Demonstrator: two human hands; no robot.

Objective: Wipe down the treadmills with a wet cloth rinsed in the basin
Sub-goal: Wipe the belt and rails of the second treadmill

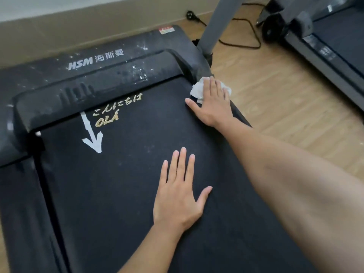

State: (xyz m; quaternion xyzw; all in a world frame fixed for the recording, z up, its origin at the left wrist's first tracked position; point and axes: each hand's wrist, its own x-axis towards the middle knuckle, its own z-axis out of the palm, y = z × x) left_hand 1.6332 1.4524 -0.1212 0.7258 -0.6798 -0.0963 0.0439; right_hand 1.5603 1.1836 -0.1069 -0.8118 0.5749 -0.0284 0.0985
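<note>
A black treadmill (110,184) fills the view, its belt marked with a white arrow and gold lettering. Its front motor cover (82,75) is dusty with white specks. A crumpled white cloth (198,89) lies at the belt's front right corner, on the right side rail. My right hand (211,103) presses flat on the cloth with straight fingers, covering most of it. My left hand (180,194) rests flat on the belt's middle, fingers spread, holding nothing. No basin is in view.
The grey upright post (216,26) of the treadmill rises at the front right. A black power cable (246,38) trails over the wooden floor (285,99). A second treadmill (325,46) stands at the right. A beige wall runs behind.
</note>
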